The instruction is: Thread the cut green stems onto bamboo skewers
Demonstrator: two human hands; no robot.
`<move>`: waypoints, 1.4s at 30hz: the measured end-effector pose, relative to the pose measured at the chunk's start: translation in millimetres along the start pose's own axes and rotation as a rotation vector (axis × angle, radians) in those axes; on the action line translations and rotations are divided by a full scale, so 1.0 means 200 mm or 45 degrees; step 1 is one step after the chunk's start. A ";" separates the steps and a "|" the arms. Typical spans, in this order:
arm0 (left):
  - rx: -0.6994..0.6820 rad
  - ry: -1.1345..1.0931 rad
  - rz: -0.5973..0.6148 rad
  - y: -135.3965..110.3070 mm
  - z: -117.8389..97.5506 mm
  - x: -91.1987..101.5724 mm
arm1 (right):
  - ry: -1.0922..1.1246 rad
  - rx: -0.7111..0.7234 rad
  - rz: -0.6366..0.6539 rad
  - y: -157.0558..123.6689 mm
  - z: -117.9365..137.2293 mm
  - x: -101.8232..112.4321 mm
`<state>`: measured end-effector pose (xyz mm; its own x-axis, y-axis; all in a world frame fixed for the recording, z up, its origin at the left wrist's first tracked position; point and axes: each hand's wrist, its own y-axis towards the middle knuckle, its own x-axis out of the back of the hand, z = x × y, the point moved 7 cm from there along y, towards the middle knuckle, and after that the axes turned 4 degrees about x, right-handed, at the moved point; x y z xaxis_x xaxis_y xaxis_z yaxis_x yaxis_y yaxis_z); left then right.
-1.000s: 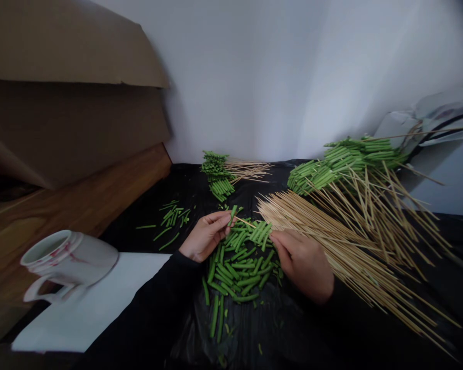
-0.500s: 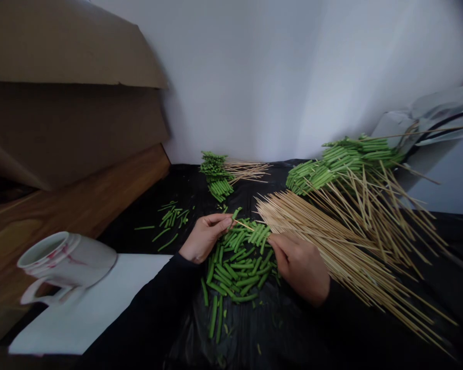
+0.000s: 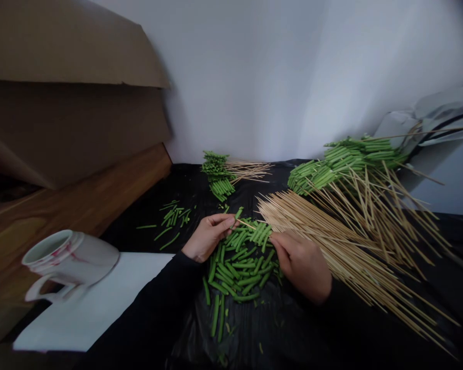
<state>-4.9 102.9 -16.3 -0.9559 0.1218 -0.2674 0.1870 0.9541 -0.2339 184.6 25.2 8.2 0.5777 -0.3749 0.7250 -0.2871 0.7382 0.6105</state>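
Note:
My left hand [image 3: 209, 235] pinches a short green bean piece [image 3: 237, 213] between thumb and fingers. My right hand [image 3: 303, 262] is closed on a thin wooden skewer [image 3: 250, 225] whose tip points at that piece. Several bean pieces sit threaded side by side on the skewer near my right fingers. Below both hands lies a loose pile of cut green beans [image 3: 237, 270] on the black plastic sheet [image 3: 254, 334].
A big heap of bare skewers [image 3: 351, 241] fans to the right. Finished bean skewers are stacked at the back right [image 3: 343, 159] and back centre [image 3: 218, 174]. Bean scraps [image 3: 172, 218] lie left. A white mug [image 3: 67, 259] stands on white paper; cardboard and wood sit at left.
Hardly anything has changed. Both hands stay at the same spot, with the bean piece still at the skewer's tip; the view shifts slightly.

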 end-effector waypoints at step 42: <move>-0.046 0.299 0.199 -0.06 0.04 -0.12 | -0.044 0.030 -0.063 0.02 0.02 0.04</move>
<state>17.2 87.0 -15.8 -0.9431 0.3244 -0.0725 0.3322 0.9273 -0.1726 185.0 23.7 17.6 0.5648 -0.4302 0.7043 -0.2772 0.7049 0.6529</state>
